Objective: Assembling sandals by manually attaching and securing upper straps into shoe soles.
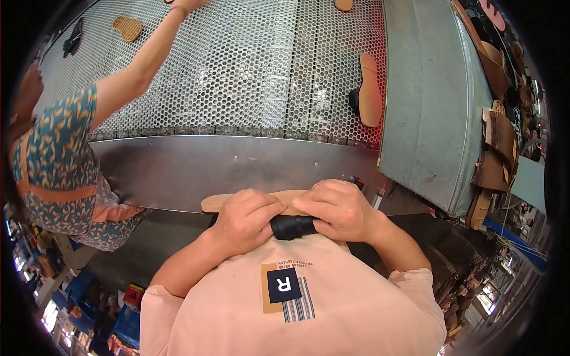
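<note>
A sandal with a tan sole [289,197] lies crosswise at the metal table's near edge, close against my body. Its black upper [292,227] bulges out below the sole, toward me. My left hand [246,216] grips the middle of the sandal, thumb and fingers closed round the sole. The right end is held by my right hand [339,209], its fingers bent over the sole's far edge and its thumb pressing the near face. Both palms hide parts of the sole.
A perforated metal conveyor [237,77] runs ahead, carrying a sandal [370,89] on its side at right and a tan sole [127,28] at far left. Another person's arm [139,71] reaches over it. A grey metal housing [424,107] stands right, beside racked brown footwear parts [497,136].
</note>
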Demonstrator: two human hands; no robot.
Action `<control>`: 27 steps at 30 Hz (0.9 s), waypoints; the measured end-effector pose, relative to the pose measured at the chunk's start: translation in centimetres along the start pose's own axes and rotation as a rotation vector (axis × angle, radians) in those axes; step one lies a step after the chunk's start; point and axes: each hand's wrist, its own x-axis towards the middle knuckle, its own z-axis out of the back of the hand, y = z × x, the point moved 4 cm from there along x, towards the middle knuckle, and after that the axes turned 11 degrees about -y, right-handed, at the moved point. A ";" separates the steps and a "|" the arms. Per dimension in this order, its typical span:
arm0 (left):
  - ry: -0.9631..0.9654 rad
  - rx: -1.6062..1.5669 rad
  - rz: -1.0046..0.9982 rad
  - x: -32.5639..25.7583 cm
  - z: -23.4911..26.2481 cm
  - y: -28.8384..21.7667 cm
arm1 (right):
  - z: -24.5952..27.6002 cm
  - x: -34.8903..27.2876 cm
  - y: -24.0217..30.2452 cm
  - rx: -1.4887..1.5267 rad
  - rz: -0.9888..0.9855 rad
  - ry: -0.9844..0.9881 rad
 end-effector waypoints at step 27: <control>0.090 -0.175 0.128 0.1 -2.9 -0.9 | 1.6 -3.2 -1.5 0.070 0.058 -0.052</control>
